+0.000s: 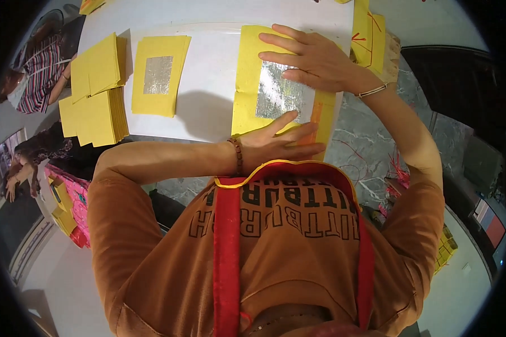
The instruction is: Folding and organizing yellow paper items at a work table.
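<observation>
A large yellow paper sheet (244, 67) lies at the table's near right edge, with a shiny silver foil square (270, 104) on its middle and an orange strip (317, 115) along its right side. My left hand (272, 139) rests flat on the sheet's near end, fingers stretched toward the right. Across the far right part of the sheet and over the foil's upper corner spreads my right hand (317, 62), its fingers apart and pointing left. Neither hand grips anything. Parts of the foil and strip are hidden under my fingers.
Left of the sheet lies a small stack of yellow papers (180, 56) topped with a silver foil square (158, 75). Thick yellow paper stacks (93, 115) stand at the table's left edge. More yellow paper (371, 39) is at the far right. Other people (39, 76) are at the left.
</observation>
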Demonstrator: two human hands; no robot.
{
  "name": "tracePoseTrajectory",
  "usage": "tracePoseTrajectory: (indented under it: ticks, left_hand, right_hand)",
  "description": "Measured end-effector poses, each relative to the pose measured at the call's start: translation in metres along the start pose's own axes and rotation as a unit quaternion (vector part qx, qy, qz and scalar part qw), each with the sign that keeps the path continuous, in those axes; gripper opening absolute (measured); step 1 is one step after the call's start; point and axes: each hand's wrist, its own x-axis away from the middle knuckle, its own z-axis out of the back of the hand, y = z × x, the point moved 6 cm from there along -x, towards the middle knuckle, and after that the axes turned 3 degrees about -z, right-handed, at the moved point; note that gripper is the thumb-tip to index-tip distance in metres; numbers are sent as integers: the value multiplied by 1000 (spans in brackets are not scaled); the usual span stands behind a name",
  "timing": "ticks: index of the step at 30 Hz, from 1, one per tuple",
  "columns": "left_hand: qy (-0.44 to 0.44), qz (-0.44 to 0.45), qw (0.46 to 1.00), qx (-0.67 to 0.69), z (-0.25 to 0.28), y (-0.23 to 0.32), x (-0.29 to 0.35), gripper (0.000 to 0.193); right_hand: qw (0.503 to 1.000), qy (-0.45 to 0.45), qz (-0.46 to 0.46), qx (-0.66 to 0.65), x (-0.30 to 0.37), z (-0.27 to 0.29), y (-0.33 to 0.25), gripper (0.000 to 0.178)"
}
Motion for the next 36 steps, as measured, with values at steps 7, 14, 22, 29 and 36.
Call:
tracePoseTrajectory:
  ticks: [7, 14, 22, 29, 36]
  left_hand:
    - [5, -17, 999, -35, 0, 6, 1, 46]
    - [18, -1, 999, -30, -1, 3, 0, 49]
    - [53, 10, 996, 67, -1, -8, 4, 54]
    - [79, 15, 973, 214, 21, -13, 7, 50]
    - [182, 108, 886, 411, 67, -39, 21, 45]
  right_hand:
    - [999, -24, 29, 17, -12, 10, 1, 42]
    - [986, -96, -21, -136, -17, -1, 17, 45]
    - [979, -140, -40, -142, -20, -9, 22, 42]
    - [983, -120, -39, -134, -20, -2, 17, 42]
    - [982, -146, -64, -101, -20, 1, 14, 43]
